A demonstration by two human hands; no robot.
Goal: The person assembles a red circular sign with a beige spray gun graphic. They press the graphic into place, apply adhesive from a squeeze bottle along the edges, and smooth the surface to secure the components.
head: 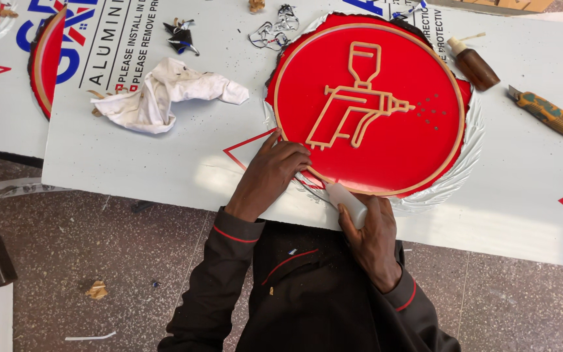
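While I look down from the head camera, the far left shows a second red disc [45, 62] lying partly under the white sheet [164, 156] that covers the table. Next comes a crumpled rag [164, 91], with scraps of dark film [180, 38] beyond it. My left hand [275, 171] rests palm down on the sheet at the lower left rim of the red sign [369, 107], its fingers curled loosely and pressing at the rim; it grips nothing that I can see. On the sign's face sits a tan outline of a spray gun [356, 98], ringed by a tan border. My right hand [371, 238] is closed round a small white bottle [346, 203], held tilted, nozzle touching the sign's lower edge just beside the left fingertips. Torn clear film [454, 186] fringes the sign below and right. Further right lie a brown bottle [474, 65] and, near the edge, a worn knife [550, 114].
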